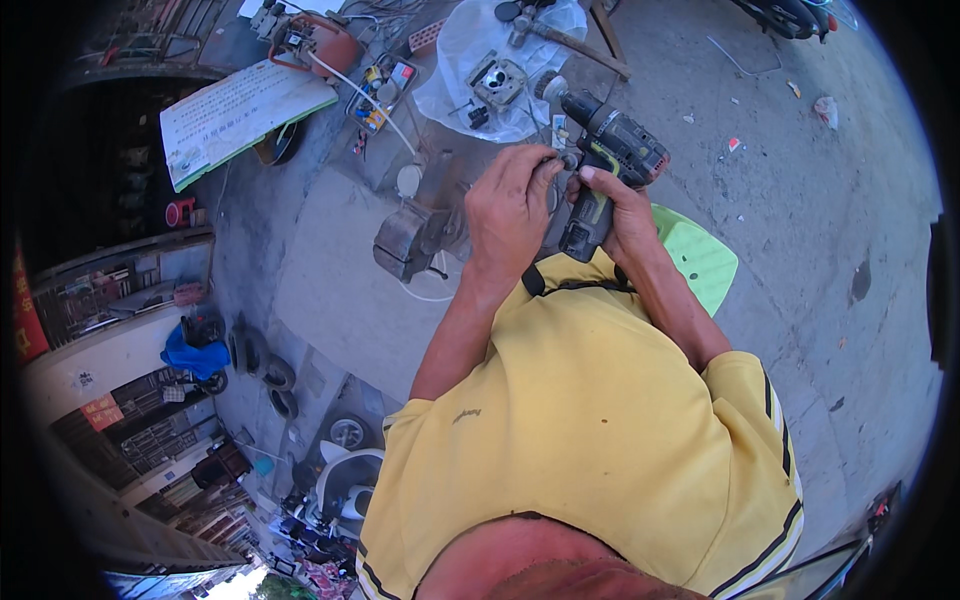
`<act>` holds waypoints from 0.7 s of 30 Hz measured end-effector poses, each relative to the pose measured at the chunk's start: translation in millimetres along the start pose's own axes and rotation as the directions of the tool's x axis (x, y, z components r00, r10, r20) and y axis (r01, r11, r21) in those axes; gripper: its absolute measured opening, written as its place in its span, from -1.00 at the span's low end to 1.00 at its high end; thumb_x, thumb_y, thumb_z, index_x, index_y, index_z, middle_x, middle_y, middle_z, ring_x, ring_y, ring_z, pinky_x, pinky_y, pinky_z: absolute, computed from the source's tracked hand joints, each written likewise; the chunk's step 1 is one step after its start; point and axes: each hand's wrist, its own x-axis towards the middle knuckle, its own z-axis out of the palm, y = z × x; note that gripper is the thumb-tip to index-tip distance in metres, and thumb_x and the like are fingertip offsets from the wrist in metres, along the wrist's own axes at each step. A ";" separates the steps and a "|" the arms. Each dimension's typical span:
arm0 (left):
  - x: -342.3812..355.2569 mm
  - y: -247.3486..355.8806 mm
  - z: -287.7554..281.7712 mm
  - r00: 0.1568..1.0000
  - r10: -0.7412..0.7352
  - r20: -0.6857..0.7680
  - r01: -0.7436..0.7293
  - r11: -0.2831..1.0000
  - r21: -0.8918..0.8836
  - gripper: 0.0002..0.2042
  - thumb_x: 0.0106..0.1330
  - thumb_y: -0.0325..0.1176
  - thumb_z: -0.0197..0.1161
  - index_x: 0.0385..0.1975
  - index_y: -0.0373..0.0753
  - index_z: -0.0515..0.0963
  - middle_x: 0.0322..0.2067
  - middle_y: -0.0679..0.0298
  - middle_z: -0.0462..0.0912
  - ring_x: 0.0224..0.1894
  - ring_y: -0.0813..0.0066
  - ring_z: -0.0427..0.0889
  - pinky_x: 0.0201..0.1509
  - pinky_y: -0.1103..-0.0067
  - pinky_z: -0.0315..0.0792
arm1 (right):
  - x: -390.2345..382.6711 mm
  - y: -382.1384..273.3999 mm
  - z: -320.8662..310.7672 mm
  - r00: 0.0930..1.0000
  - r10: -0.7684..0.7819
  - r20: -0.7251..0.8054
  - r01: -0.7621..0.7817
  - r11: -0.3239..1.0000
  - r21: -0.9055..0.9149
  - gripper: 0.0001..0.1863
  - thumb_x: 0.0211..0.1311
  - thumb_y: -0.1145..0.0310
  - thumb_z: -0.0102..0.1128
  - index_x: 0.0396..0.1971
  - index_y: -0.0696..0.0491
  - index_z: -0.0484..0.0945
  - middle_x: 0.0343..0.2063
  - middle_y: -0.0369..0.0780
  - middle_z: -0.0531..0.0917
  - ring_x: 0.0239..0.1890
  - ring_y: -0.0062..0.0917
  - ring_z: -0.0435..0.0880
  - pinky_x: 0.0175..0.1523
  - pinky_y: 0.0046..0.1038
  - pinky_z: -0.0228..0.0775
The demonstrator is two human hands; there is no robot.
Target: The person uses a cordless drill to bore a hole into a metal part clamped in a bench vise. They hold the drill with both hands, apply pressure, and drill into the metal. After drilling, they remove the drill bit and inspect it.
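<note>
A dark cordless drill (pixel 620 145) with olive-green accents is in my right hand (pixel 628 210), whose fingers wrap its grip. A round wire brush (pixel 547 86) sits in the drill's chuck, pointing up and left. Just left of the drill, my left hand (pixel 508 205) is closed in a pinch. Between its fingertips and the drill shows a small round metal piece (pixel 570 160); its exact kind is too small to tell. Beyond the hands, a metal engine cylinder head (pixel 497 80) lies on a clear plastic sheet (pixel 450 95).
A bench vise (pixel 408 240) stands left of my hands. Farther off are a hammer (pixel 575 48), a tray of small tools (pixel 382 92), a reddish air compressor (pixel 330 45) and a propped white board (pixel 245 115). A light-green plastic stool (pixel 700 255) is close on my right.
</note>
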 end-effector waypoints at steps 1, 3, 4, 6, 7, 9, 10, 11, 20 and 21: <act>0.2 0.6 0.0 1.000 -0.002 -0.004 0.002 1.000 -0.004 -0.89 0.38 -0.54 0.41 -0.16 -0.34 0.66 -0.29 0.11 0.75 -0.27 0.15 0.76 -0.20 0.40 0.60 | -0.5 -0.1 0.5 1.000 0.003 -0.005 -0.003 1.000 -0.002 -0.66 0.28 0.47 0.42 0.01 0.21 0.58 -0.36 -0.16 0.73 -0.33 -0.44 0.72 -0.15 -0.39 0.61; 0.2 1.2 -0.1 1.000 -0.008 -0.007 0.008 1.000 -0.009 -0.89 0.38 -0.54 0.42 -0.16 -0.34 0.66 -0.29 0.12 0.75 -0.28 0.17 0.76 -0.21 0.40 0.60 | 1.6 1.6 -2.4 1.000 0.002 -0.002 -0.002 1.000 0.014 -0.65 0.24 0.50 0.44 0.00 0.21 0.58 -0.34 -0.15 0.74 -0.34 -0.44 0.74 -0.19 -0.38 0.64; 0.1 1.3 0.0 1.000 -0.011 -0.007 0.011 1.000 -0.011 -0.89 0.38 -0.54 0.42 -0.16 -0.34 0.66 -0.29 0.12 0.75 -0.28 0.18 0.76 -0.20 0.41 0.60 | 2.2 2.1 -3.1 1.000 0.001 -0.001 -0.001 1.000 0.023 -0.64 0.22 0.52 0.45 -0.01 0.21 0.58 -0.33 -0.14 0.75 -0.35 -0.44 0.75 -0.21 -0.38 0.65; -0.3 1.3 0.1 1.000 -0.018 -0.009 0.018 1.000 -0.015 -0.89 0.38 -0.54 0.42 -0.16 -0.34 0.66 -0.28 0.12 0.76 -0.28 0.20 0.76 -0.20 0.42 0.61 | -0.4 0.5 -0.3 1.000 -0.002 0.001 0.002 1.000 0.007 -0.65 0.25 0.48 0.44 0.00 0.21 0.58 -0.35 -0.15 0.73 -0.34 -0.44 0.73 -0.17 -0.39 0.63; -0.6 1.2 0.1 1.000 -0.023 -0.010 0.022 1.000 -0.018 -0.89 0.38 -0.54 0.42 -0.16 -0.34 0.66 -0.28 0.12 0.76 -0.28 0.22 0.77 -0.19 0.43 0.61 | -1.4 -0.3 0.9 1.000 -0.004 0.002 0.004 1.000 -0.001 -0.65 0.27 0.46 0.43 0.00 0.22 0.58 -0.36 -0.16 0.73 -0.34 -0.44 0.72 -0.15 -0.39 0.62; -1.3 0.5 0.5 1.000 -0.026 -0.014 0.026 0.999 -0.020 -0.89 0.38 -0.54 0.42 -0.16 -0.34 0.66 -0.27 0.13 0.76 -0.27 0.25 0.77 -0.19 0.45 0.62 | -1.2 -0.1 0.2 1.000 -0.006 -0.002 0.006 1.000 0.004 -0.65 0.27 0.46 0.43 0.00 0.22 0.58 -0.36 -0.16 0.73 -0.34 -0.44 0.72 -0.15 -0.39 0.62; -1.7 -0.2 0.8 1.000 -0.025 -0.016 0.025 0.999 -0.020 -0.89 0.38 -0.54 0.42 -0.16 -0.35 0.66 -0.27 0.13 0.76 -0.27 0.26 0.77 -0.19 0.45 0.62 | -0.9 0.1 -0.3 1.000 -0.008 -0.004 0.008 1.000 0.006 -0.65 0.26 0.46 0.43 0.00 0.22 0.58 -0.36 -0.16 0.73 -0.34 -0.44 0.72 -0.15 -0.39 0.62; -2.1 -0.6 1.1 1.000 -0.024 -0.019 0.024 1.000 -0.020 -0.89 0.39 -0.53 0.42 -0.16 -0.35 0.66 -0.27 0.14 0.76 -0.27 0.28 0.77 -0.19 0.46 0.63 | -0.3 0.5 -2.0 1.000 0.000 -0.006 0.000 1.000 0.015 -0.64 0.25 0.49 0.44 0.01 0.22 0.58 -0.31 -0.16 0.74 -0.34 -0.44 0.73 -0.17 -0.38 0.63; -4.6 -4.8 0.0 0.994 -0.098 -0.036 0.096 0.994 -0.057 -0.89 0.42 -0.50 0.41 -0.15 -0.37 0.66 -0.28 0.17 0.76 -0.28 0.38 0.76 -0.20 0.51 0.62 | 1.9 3.0 -9.2 0.999 0.038 0.020 -0.039 0.999 0.032 -0.58 0.22 0.55 0.42 0.09 0.20 0.58 -0.15 -0.12 0.78 -0.32 -0.43 0.75 -0.21 -0.39 0.63; -3.2 -6.3 -2.0 0.991 -0.118 -0.057 0.114 0.991 -0.070 -0.89 0.43 -0.50 0.41 -0.15 -0.37 0.66 -0.28 0.19 0.76 -0.28 0.43 0.75 -0.20 0.53 0.61 | 0.2 1.4 -6.3 1.000 0.023 0.022 -0.023 0.999 0.036 -0.58 0.22 0.55 0.42 0.09 0.20 0.58 -0.15 -0.12 0.78 -0.32 -0.43 0.75 -0.21 -0.39 0.62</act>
